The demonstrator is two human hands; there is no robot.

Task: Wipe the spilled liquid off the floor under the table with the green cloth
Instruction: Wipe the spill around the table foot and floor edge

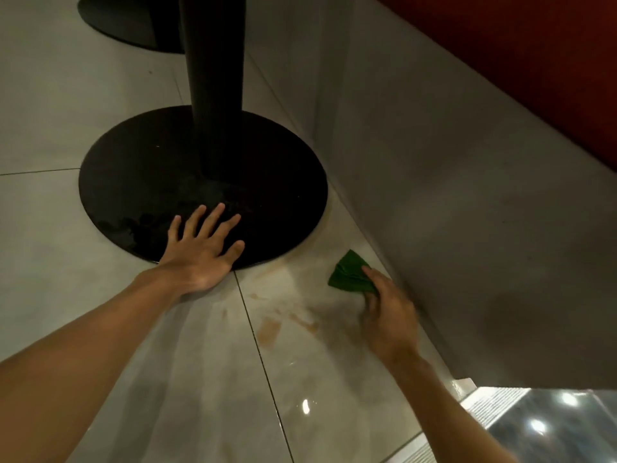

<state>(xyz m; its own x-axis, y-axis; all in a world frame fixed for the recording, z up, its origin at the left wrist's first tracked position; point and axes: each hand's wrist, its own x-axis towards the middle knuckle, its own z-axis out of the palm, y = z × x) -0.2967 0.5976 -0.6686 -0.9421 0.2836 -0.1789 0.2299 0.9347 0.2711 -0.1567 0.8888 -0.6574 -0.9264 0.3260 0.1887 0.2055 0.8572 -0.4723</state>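
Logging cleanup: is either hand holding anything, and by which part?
The right hand holds the green cloth, its grip bunching the cloth's near end. The left hand holds nothing; it rests on the edge of the black table base.

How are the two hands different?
The left hand lies flat with fingers spread; the right hand curls its fingers. The left hand rests on the black table base and holds nothing; the right hand grips the green cloth. Both are bare and near the brown spill.
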